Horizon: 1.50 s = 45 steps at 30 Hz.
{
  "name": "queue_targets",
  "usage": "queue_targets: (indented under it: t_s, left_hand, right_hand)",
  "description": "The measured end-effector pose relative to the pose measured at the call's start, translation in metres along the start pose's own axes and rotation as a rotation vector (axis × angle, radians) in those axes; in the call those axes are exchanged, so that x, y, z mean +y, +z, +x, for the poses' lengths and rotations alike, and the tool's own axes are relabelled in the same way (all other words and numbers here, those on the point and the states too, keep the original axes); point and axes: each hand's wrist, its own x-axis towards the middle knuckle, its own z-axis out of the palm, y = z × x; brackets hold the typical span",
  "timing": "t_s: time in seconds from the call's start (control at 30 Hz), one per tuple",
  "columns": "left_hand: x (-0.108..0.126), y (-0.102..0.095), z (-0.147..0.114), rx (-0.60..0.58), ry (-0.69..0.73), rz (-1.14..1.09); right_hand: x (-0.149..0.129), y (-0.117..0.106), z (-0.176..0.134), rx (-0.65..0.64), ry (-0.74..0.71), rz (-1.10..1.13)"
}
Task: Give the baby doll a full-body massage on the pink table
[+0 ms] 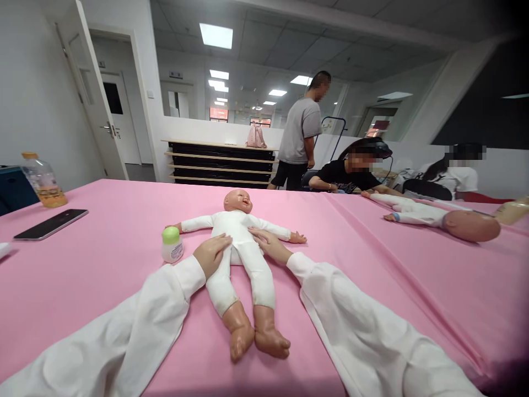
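Observation:
A baby doll (pixel 233 229) with a white cloth body lies on its back on the pink-covered table (pixel 124 220), head away from me and bare feet toward me. My left hand (pixel 212 255) rests on the doll's side near the hip, fingers stretched out flat. On the opposite side of the waist lies my right hand (pixel 271 246), its fingers also extended against the cloth. Neither hand grips anything. Just left of my left hand stands a small white bottle (pixel 172 251) with a green cap, close to the doll's outstretched hand.
A phone (pixel 52 224) and a plastic bottle (pixel 44 182) with amber liquid are at the left. A second doll (pixel 438 215) lies at the right, a seated person (pixel 351 173) touching it. Another person (pixel 301 129) stands behind the table near a low shelf (pixel 221 162).

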Motion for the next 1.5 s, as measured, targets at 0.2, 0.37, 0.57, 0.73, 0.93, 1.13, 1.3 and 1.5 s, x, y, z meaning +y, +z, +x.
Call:
queue_targets:
  t_s: [0.2, 0.37, 0.57, 0.73, 0.93, 1.13, 1.3, 1.5]
  left_hand:
    - [0.037, -0.006, 0.015, -0.243, 0.267, -0.073]
    - [0.041, -0.006, 0.036, -0.355, 0.321, -0.162]
    - [0.036, -0.001, 0.063, -0.463, 0.448, -0.165]
    - [0.017, 0.007, 0.074, -0.392, 0.315, -0.166]
    - [-0.016, 0.012, 0.063, -0.173, -0.053, -0.225]
    - [-0.036, 0.008, 0.038, -0.014, -0.205, -0.153]
    - [-0.034, 0.0, 0.012, 0.077, -0.004, 0.045]
    - [0.0, -0.009, 0.015, -0.034, 0.465, 0.083]
  right_hand:
    - [-0.024, 0.0, 0.02, -0.195, -0.147, -0.007]
    - [-0.025, 0.005, 0.066, -0.37, -0.199, -0.016]
    - [-0.019, 0.026, 0.123, -0.567, -0.226, -0.142]
    - [-0.003, 0.034, 0.148, -0.56, -0.241, -0.254]
    - [0.026, 0.022, 0.136, -0.188, -0.201, -0.106]
    - [0.024, 0.016, 0.088, 0.142, -0.071, -0.016]
    - [0.003, 0.018, 0.033, 0.278, 0.048, 0.016]
    - [-0.019, 0.015, 0.016, 0.057, -0.08, 0.121]
